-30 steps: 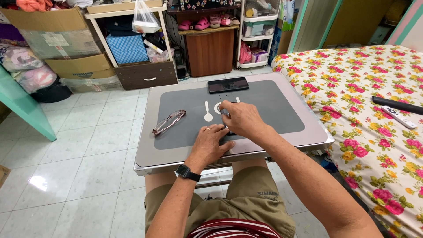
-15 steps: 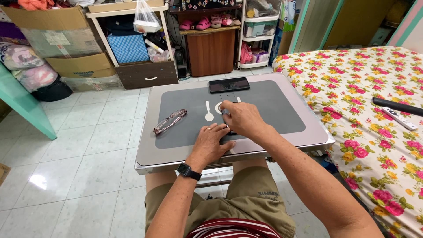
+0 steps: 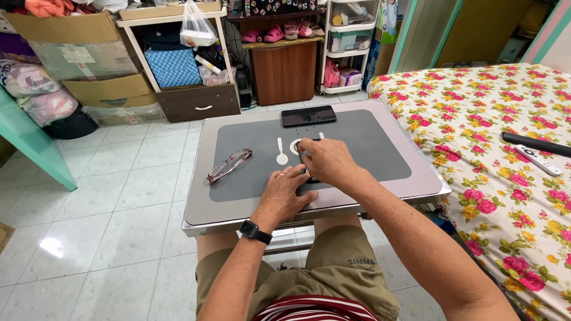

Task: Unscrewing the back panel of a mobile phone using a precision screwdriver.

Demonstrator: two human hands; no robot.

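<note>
My left hand (image 3: 290, 193) lies flat on the grey lap table (image 3: 416, 178), its fingers pressing down a small dark object (image 3: 310, 178) that is mostly hidden. My right hand (image 3: 327, 160) hovers just above it, with thumb and forefinger pinched on a small thin tool beside a white ring-shaped part (image 3: 294, 146). A white spoon-shaped piece (image 3: 281, 151) lies just left of the ring. I wear a black watch (image 3: 253, 230) on my left wrist.
A black phone (image 3: 308, 116) lies at the table's far edge, and folded glasses (image 3: 229, 165) on its left side. To the right is a flowered bed (image 3: 493, 119) with a white remote (image 3: 537, 159). Tiled floor, boxes and shelves lie beyond.
Both hands stay at the same spot on the table. Only the fingers have shifted slightly.
</note>
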